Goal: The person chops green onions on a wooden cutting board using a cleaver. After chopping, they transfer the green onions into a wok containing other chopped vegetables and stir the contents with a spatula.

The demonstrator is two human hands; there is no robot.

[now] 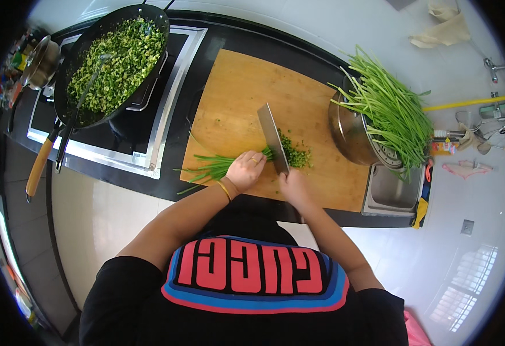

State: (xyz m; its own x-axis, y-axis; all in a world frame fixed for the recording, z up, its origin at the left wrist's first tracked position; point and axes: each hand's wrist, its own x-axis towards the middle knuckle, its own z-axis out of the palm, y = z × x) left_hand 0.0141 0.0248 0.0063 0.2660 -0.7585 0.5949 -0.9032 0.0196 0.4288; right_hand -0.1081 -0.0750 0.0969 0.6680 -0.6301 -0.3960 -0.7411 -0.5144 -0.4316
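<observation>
On the wooden cutting board (247, 86), my left hand (247, 169) is closed over a bunch of green chives (209, 167), pressing it down with curled fingers. The long leaves trail out to the left of that hand. My right hand (294, 185) grips the handle of a cleaver (271, 134), which is mostly hidden by the fingers. Its wide blade stands on edge across the right end of the bunch, close beside my left fingers. Just right of the blade lies a small heap of chopped chives (298, 157).
A large wok (163, 26) full of chopped greens sits on the stove at the left, its wooden handle (39, 167) pointing toward me. At the right, a steel pot (345, 130) bears a pile of long chives (388, 104), beside a small sink (395, 193).
</observation>
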